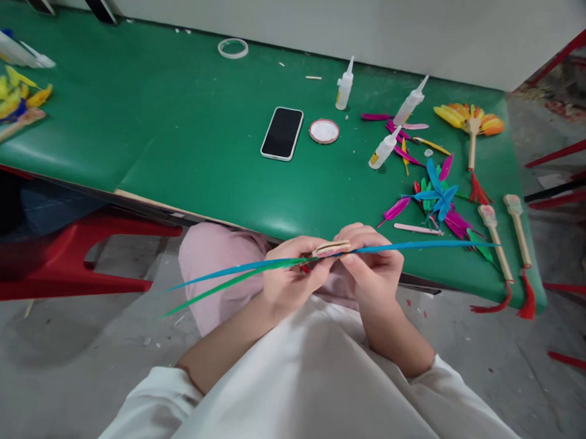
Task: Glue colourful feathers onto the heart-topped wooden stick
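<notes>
Above my lap, at the table's front edge, both hands are closed around a small feather fan with a wooden head (331, 248). My left hand (290, 277) grips its left side, where a green feather (216, 292) and a blue feather stick out to the left. The fingers of my right hand (373, 268) pinch the other side, by a long blue feather (437, 244) pointing right. Most of the fan's handle is hidden. Just beyond my right hand lie a pale wooden stick (417, 229) and a pile of blue feathers (440, 193) mixed with magenta and green ones.
Several glue bottles (344, 89) stand on the green table (190, 131), near a phone (282, 133), a round lid (325, 131) and a tape ring (233, 48). A yellow-orange feather fan (473, 133) and tasselled handles (496, 244) lie right. A red stool (78, 255) is left.
</notes>
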Action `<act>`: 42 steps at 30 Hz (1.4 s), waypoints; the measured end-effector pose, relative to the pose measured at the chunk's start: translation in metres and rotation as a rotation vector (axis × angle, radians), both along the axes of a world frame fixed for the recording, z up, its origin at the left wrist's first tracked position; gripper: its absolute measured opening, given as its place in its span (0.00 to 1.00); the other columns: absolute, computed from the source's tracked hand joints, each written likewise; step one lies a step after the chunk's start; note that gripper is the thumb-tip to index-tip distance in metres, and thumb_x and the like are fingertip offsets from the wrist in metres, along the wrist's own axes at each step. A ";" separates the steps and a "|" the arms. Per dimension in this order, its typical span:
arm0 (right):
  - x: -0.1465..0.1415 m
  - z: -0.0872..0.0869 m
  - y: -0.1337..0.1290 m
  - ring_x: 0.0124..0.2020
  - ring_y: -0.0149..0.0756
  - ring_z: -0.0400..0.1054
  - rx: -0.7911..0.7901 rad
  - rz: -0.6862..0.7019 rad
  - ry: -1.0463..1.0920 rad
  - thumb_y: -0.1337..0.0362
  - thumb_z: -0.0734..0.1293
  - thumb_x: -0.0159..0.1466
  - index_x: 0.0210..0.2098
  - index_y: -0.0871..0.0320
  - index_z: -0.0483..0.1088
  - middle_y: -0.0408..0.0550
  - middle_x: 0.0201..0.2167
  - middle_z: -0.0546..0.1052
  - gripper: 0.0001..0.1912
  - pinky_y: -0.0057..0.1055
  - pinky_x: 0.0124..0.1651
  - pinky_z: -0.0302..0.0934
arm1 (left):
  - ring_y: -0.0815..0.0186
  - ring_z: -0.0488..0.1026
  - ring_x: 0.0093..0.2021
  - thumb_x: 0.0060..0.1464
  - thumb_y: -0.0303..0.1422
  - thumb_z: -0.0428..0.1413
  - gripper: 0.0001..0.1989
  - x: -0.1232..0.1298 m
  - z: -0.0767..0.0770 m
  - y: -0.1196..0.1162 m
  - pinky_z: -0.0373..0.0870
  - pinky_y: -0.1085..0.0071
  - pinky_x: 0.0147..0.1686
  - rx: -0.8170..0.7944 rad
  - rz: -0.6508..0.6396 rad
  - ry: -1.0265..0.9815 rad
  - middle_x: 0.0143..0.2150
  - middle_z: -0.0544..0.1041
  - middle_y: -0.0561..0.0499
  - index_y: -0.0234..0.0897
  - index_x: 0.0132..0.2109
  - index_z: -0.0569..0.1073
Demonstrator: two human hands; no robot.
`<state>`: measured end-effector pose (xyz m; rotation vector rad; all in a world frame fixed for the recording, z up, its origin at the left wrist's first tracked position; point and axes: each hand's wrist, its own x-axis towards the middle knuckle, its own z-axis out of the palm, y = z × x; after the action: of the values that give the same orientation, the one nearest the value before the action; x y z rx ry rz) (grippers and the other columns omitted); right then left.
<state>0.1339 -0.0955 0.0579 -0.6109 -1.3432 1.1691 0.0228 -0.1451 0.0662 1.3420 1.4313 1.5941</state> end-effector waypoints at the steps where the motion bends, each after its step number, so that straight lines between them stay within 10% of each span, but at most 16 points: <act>1: 0.000 0.000 0.000 0.30 0.34 0.67 0.001 0.002 0.001 0.61 0.69 0.55 0.29 0.50 0.70 0.41 0.24 0.72 0.03 0.38 0.36 0.64 | 0.68 0.73 0.32 0.50 0.34 0.58 0.04 0.000 -0.001 0.000 0.70 0.73 0.35 -0.004 0.006 0.006 0.32 0.77 0.51 0.40 0.34 0.76; 13: -0.001 -0.002 -0.001 0.30 0.34 0.67 -0.043 -0.013 -0.030 0.60 0.69 0.55 0.28 0.52 0.69 0.41 0.24 0.72 0.05 0.38 0.37 0.64 | 0.66 0.75 0.34 0.47 0.35 0.60 0.05 0.004 -0.002 0.002 0.72 0.72 0.36 -0.067 0.026 -0.178 0.32 0.78 0.51 0.40 0.33 0.77; 24: -0.002 -0.032 0.019 0.28 0.29 0.68 -0.563 -0.061 -0.026 0.56 0.68 0.54 0.30 0.57 0.68 0.42 0.25 0.74 0.11 0.30 0.34 0.65 | 0.69 0.75 0.30 0.43 0.36 0.62 0.12 0.005 -0.031 0.025 0.72 0.78 0.24 -0.404 0.054 -0.707 0.31 0.77 0.52 0.33 0.35 0.73; 42: -0.003 -0.040 0.027 0.25 0.27 0.66 -0.566 0.053 -0.140 0.58 0.69 0.53 0.22 0.58 0.70 0.40 0.22 0.74 0.10 0.27 0.34 0.62 | 0.67 0.75 0.31 0.43 0.37 0.63 0.15 0.008 -0.033 0.025 0.72 0.76 0.24 -0.482 0.066 -0.703 0.31 0.77 0.51 0.33 0.37 0.73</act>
<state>0.1310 -0.0686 0.0182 -1.0816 -1.1428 1.5888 0.0312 -0.1199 0.0331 0.3958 1.2859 1.4226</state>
